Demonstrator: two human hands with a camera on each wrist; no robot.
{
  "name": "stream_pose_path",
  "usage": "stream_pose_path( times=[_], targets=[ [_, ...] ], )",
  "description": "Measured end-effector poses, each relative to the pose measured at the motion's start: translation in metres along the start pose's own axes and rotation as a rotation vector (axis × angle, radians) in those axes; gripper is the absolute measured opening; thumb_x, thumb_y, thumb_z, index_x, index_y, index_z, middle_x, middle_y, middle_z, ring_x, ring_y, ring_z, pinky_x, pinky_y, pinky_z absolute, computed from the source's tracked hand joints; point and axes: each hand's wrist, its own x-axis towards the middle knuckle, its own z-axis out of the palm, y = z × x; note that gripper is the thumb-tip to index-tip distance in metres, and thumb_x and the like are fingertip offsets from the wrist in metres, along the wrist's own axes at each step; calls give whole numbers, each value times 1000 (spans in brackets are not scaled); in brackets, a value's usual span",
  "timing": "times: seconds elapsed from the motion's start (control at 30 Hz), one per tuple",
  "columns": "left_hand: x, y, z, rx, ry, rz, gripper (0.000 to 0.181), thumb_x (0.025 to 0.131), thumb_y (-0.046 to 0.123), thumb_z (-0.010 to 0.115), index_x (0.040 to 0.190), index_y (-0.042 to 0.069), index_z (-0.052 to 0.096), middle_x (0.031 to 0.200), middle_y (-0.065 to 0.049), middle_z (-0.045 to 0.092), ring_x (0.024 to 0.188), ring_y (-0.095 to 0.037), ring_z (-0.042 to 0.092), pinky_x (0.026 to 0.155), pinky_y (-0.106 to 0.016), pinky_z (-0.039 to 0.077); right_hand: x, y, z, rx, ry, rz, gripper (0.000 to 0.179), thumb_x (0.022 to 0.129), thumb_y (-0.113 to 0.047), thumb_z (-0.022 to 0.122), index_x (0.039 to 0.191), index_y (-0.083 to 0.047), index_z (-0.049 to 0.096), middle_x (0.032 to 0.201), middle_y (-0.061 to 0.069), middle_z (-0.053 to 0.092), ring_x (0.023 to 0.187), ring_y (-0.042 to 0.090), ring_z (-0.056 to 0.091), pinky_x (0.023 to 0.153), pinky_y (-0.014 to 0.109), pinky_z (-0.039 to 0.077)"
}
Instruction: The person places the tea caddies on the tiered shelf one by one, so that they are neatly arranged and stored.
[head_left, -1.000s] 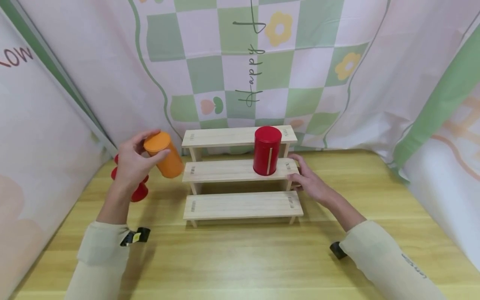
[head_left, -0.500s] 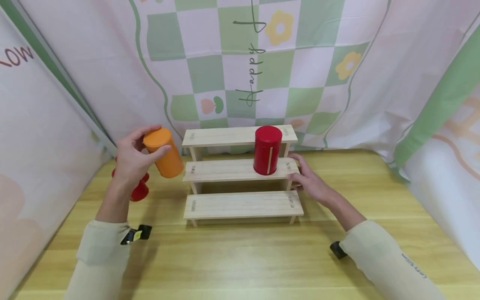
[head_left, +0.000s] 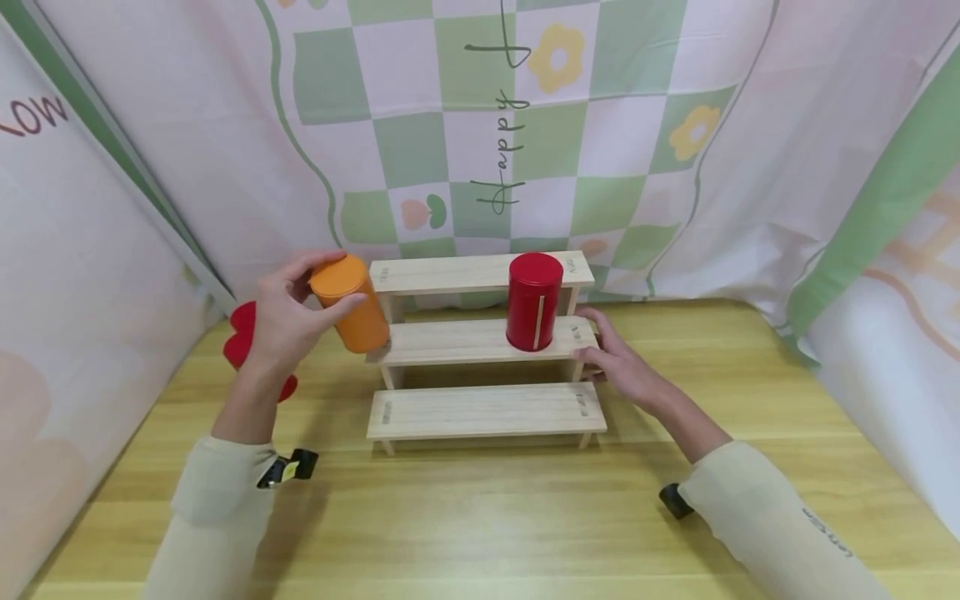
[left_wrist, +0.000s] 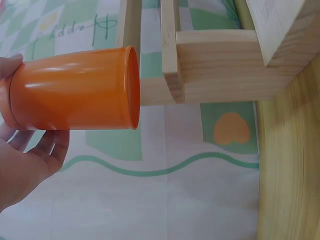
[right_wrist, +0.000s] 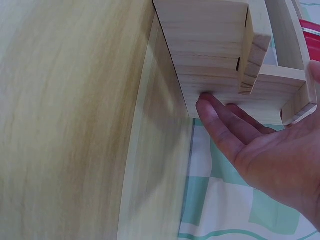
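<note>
My left hand (head_left: 288, 312) grips an orange canister (head_left: 351, 308) near its lid, thumb in front and fingers behind. The canister leans, its base overlapping the left end of the middle step in the head view. In the left wrist view, the orange canister (left_wrist: 75, 90) has its rimmed bottom turned toward the wooden stand (left_wrist: 220, 65). On the three-step wooden stand (head_left: 450, 342), a red canister (head_left: 534, 302) stands upright toward the right of the middle step. My right hand (head_left: 622, 362) holds the stand's right end, its fingers (right_wrist: 220, 122) against the side panel.
Red rounded objects (head_left: 242, 337) stand on the wooden table (head_left: 480, 517) at the left, partly hidden behind my left hand and forearm. A printed checkered curtain (head_left: 480, 125) hangs close behind the stand, and white cloth (head_left: 67, 292) borders the left side.
My left hand has carried the orange canister right, from beside the stand to overlapping the middle step's left end. The right hand and the red canister stay where they were.
</note>
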Motion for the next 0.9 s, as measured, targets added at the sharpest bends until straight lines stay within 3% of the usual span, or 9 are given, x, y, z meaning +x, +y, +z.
stream_pose_path(
  times=[0.23,0.47,0.9],
  targets=[
    [2,0,11,-16,-36,15,49,85,-7,80,131,-8,65,130,-16,65,105,-15,61,95,-17,52,0,1,0,0,5,4,63,103,-15,49,157,-10,17,113,26,49,87,31,52,74,39,51],
    [5,2,21,-36,-54,42,50,83,-6,82,131,-6,66,129,-14,65,104,-17,60,91,-18,52,1,0,0,15,3,-3,62,103,-14,49,156,-10,18,102,22,48,81,30,49,69,36,49],
    [7,3,37,-68,-116,49,51,84,-6,82,132,-4,66,131,-14,64,108,-18,60,94,-20,52,0,-1,0,5,0,2,62,103,-15,49,156,-9,17,98,20,48,78,30,48,68,38,48]
  ],
)
